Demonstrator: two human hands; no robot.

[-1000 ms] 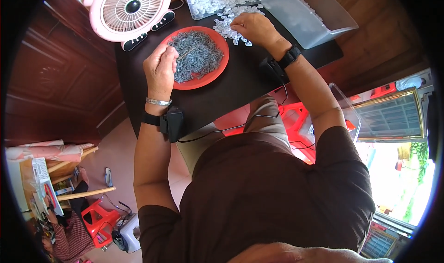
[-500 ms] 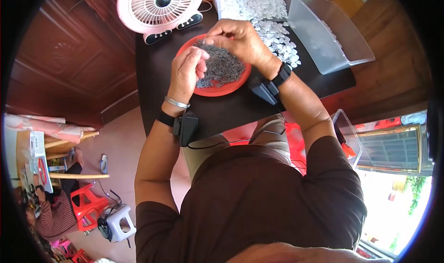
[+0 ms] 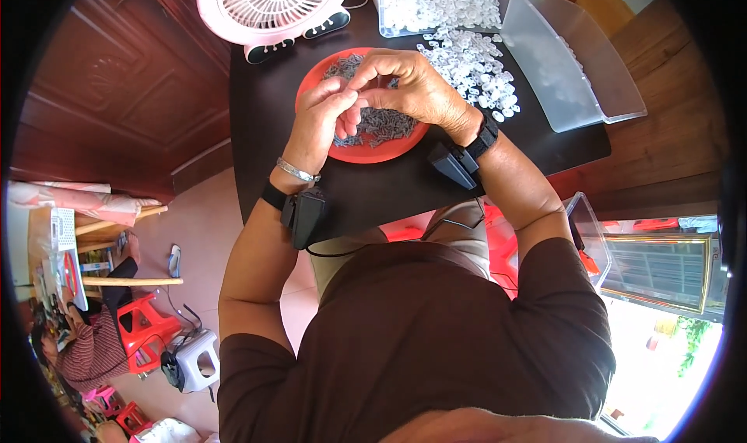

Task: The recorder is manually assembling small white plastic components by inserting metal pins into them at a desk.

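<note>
Over a round red-orange tray (image 3: 366, 154) my two hands meet at the fingertips. The tray holds a heap of small, thin grey screw-like pieces (image 3: 385, 124). My left hand (image 3: 317, 118) has its thumb and forefinger pinched together, the other fingers curled. From the right, my right hand (image 3: 416, 85) reaches in, its thumb and forefinger pinched against the left fingertips. Whatever lies between the fingers is too small and too hidden to name. Both wrists carry black strapped devices, and a silver bracelet (image 3: 298, 170) circles my left wrist.
Small clear-white plastic pieces (image 3: 475, 61) spill across the dark table (image 3: 373, 198) from a full bin (image 3: 397, 29). A translucent bin (image 3: 560, 93) lies to the right. A pink fan (image 3: 272, 11) stands far left. Another person (image 3: 93, 349) sits at lower left near stools.
My right hand has come down from above so its fingertips now touch those of my left hand. The view has shifted slightly.
</note>
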